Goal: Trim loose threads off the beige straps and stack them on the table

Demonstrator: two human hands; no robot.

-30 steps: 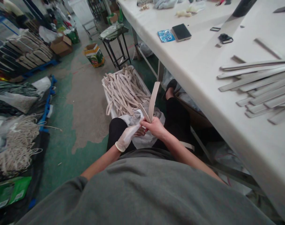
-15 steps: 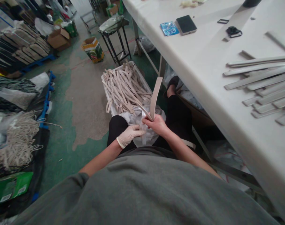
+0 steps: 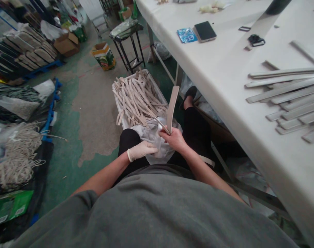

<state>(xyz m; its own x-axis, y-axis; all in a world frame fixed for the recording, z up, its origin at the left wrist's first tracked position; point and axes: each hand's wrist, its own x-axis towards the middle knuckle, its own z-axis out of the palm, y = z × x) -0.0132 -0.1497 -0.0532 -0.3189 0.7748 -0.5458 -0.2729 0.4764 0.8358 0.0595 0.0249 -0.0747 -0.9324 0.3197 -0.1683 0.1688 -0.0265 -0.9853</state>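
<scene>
My right hand (image 3: pixel 174 138), bare, is closed on a flat beige strap (image 3: pixel 173 103) above my lap. One wide end of the strap stands up from the fingers, and a narrower length slants away to the left. My left hand (image 3: pixel 142 150) wears a pale thin glove. Its fingers are pressed together just left of the right hand, over a crumpled translucent plastic sheet or bag (image 3: pixel 157 159) across my thighs. What those fingers pinch, if anything, is too small to make out.
Beyond my knees a white crate (image 3: pixel 157 86) holds many beige strips (image 3: pixel 136 98). On my right, a white-topped table (image 3: pixel 224 69) carries several grey-beige strips (image 3: pixel 296 93), a phone (image 3: pixel 205 31) and a blue packet (image 3: pixel 187 35). A stool (image 3: pixel 127 32) and a pallet of cords (image 3: pixel 19 151) stand around.
My left hand has moved slightly down and left, away from the right hand. The right hand keeps hold of the strap and has shifted barely to the right.
</scene>
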